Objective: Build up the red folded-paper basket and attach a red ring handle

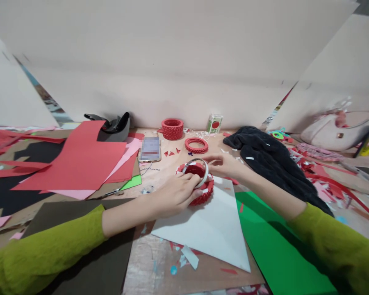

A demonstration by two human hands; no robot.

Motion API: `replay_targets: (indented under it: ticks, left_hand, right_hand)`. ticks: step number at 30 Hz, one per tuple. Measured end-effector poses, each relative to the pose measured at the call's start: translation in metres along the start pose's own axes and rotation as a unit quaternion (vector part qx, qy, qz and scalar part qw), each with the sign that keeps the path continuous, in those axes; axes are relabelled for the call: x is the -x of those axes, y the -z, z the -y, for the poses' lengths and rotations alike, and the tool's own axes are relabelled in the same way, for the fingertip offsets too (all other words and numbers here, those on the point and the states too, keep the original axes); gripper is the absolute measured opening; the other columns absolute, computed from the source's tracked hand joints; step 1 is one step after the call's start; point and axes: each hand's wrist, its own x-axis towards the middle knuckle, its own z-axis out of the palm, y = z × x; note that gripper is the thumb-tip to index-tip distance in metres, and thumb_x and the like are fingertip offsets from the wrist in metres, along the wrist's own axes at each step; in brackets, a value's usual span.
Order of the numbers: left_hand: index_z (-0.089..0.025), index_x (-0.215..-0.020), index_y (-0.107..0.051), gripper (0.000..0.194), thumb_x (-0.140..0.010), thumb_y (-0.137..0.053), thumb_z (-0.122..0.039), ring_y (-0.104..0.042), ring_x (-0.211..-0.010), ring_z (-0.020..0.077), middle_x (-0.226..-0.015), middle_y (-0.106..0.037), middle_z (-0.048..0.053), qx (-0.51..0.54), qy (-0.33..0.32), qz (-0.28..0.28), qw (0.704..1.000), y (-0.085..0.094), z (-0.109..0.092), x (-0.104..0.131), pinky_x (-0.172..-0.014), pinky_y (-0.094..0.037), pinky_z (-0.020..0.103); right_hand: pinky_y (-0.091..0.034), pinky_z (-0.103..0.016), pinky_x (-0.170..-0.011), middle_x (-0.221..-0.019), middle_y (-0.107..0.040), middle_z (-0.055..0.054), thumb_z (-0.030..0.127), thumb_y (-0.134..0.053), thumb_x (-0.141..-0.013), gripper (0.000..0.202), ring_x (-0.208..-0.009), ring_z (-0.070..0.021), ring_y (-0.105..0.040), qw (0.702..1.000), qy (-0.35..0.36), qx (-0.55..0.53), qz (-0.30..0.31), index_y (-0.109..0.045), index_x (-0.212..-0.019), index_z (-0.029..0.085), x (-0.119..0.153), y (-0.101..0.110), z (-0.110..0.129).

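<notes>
A thick red paper ring [206, 196] with small white pieces on it rests on the white sheet [215, 229]. My left hand [180, 192] has its fingers wrapped round a thin white ring [206, 174], tilted up over the red one. At the far side of the red ring is my right hand [215, 162], its fingers curved and apart, with nothing visible held in them. Behind the hands lie a flat red ring [197, 150] and a taller red ring stack [172, 134].
A phone [150, 148] and red sheets [76, 159] are on the left, above a dark board [110, 246]. Dark cloth [264, 159], green paper [273, 241] and a handbag [335, 131] are on the right. A small box [215, 123] stands by the wall.
</notes>
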Motion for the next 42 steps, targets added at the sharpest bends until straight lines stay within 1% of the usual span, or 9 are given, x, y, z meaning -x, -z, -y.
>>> replay_targets:
  ticks: [6, 11, 15, 19, 23, 28, 35, 38, 42]
  left_hand:
    - [-0.015, -0.111, -0.053, 0.035, -0.102, -0.026, -0.035, -0.056, -0.088, 0.0235, -0.101, -0.061, 0.011, -0.016, 0.006, -0.005, 1.0, -0.005, 0.002, 0.0, -0.082, -0.045, 0.039]
    - [-0.019, -0.119, -0.048, 0.03, -0.101, -0.028, -0.032, -0.056, -0.1, 0.0234, -0.109, -0.061, 0.011, 0.078, -0.013, -0.103, 0.992, 0.008, 0.005, 0.0, -0.09, -0.044, 0.038]
    - [-0.019, -0.106, -0.049, 0.026, -0.101, -0.03, -0.035, -0.056, -0.093, 0.0213, -0.102, -0.059, 0.009, 0.087, 0.098, -0.236, 0.963, 0.037, 0.023, -0.002, -0.083, -0.044, 0.035]
    - [-0.019, -0.087, -0.047, 0.019, -0.099, -0.034, -0.026, -0.056, -0.085, 0.0186, -0.09, -0.059, 0.004, 0.111, 0.173, -0.158, 0.966, 0.042, 0.055, -0.001, -0.074, -0.043, 0.031]
    - [-0.018, -0.076, -0.048, 0.016, -0.09, -0.039, -0.015, -0.054, -0.077, 0.018, -0.079, -0.056, 0.003, 0.048, 0.164, -0.092, 0.981, 0.016, 0.083, 0.002, -0.072, -0.043, 0.032]
    - [-0.016, -0.093, -0.058, 0.016, -0.093, -0.043, -0.021, -0.052, -0.107, 0.0232, -0.108, -0.058, 0.01, 0.031, 0.093, -0.119, 0.988, -0.006, 0.095, 0.004, -0.096, -0.043, 0.039]
    - [-0.021, -0.142, -0.039, 0.051, -0.1, -0.031, -0.049, -0.043, -0.134, 0.0278, -0.144, -0.045, 0.015, 0.27, 0.076, -0.142, 0.949, -0.008, 0.078, 0.008, -0.11, -0.035, 0.047]
    - [-0.028, -0.154, -0.01, 0.088, -0.086, -0.051, -0.066, -0.026, -0.146, 0.0346, -0.16, -0.02, 0.016, 0.391, 0.005, -0.077, 0.917, -0.015, 0.078, 0.008, -0.112, -0.033, 0.051]
    - [-0.034, -0.154, -0.002, 0.125, -0.061, -0.08, -0.062, -0.023, -0.146, 0.0396, -0.162, -0.014, 0.017, 0.434, -0.018, -0.053, 0.899, -0.021, 0.083, 0.007, -0.114, -0.03, 0.056]
  right_hand:
    - [-0.052, -0.028, -0.075, -0.089, -0.073, -0.006, 0.031, -0.087, -0.055, 0.041, -0.078, -0.0167, -0.066, 0.979, -0.083, -0.182, 0.041, -0.074, -0.09, 0.014, -0.003, -0.008, -0.018]
    - [-0.052, -0.031, -0.075, -0.098, -0.073, -0.007, 0.049, -0.073, -0.076, 0.039, -0.086, -0.02, -0.066, 0.999, -0.004, -0.052, 0.011, -0.073, -0.1, 0.019, -0.001, -0.002, -0.008]
    - [-0.051, -0.035, -0.08, -0.104, -0.072, -0.009, 0.04, -0.064, -0.087, 0.026, -0.091, -0.0226, -0.066, 0.984, 0.124, 0.128, -0.03, -0.073, -0.099, 0.019, -0.009, -0.002, 0.019]
    - [-0.047, -0.033, -0.078, -0.098, -0.071, -0.006, 0.03, -0.059, -0.091, 0.018, -0.089, -0.0197, -0.063, 0.927, 0.251, 0.269, 0.072, -0.074, -0.094, 0.02, -0.029, -0.005, 0.045]
    - [-0.044, -0.028, -0.07, -0.087, -0.069, -0.003, 0.024, -0.062, -0.09, 0.013, -0.08, -0.0163, -0.061, 0.911, 0.267, 0.289, 0.127, -0.073, -0.087, 0.019, -0.043, -0.01, 0.052]
    - [-0.044, -0.028, -0.068, -0.084, -0.068, -0.005, 0.025, -0.06, -0.092, 0.016, -0.075, -0.0159, -0.059, 0.904, 0.283, 0.291, 0.135, -0.073, -0.087, 0.017, -0.045, -0.015, 0.049]
    - [-0.046, -0.03, -0.076, -0.1, -0.069, -0.008, 0.019, -0.051, -0.096, 0.023, -0.085, -0.0172, -0.061, 0.868, 0.352, 0.324, 0.133, -0.073, -0.096, 0.017, -0.048, -0.015, 0.034]
    - [-0.048, -0.033, -0.08, -0.107, -0.069, -0.009, 0.02, -0.047, -0.098, 0.026, -0.091, -0.0197, -0.063, 0.85, 0.358, 0.363, 0.129, -0.073, -0.101, 0.018, -0.046, -0.015, 0.034]
    - [-0.05, -0.033, -0.074, -0.103, -0.068, -0.011, 0.018, -0.048, -0.098, 0.026, -0.084, -0.0201, -0.063, 0.794, 0.403, 0.441, 0.11, -0.073, -0.102, 0.018, -0.047, -0.016, 0.034]
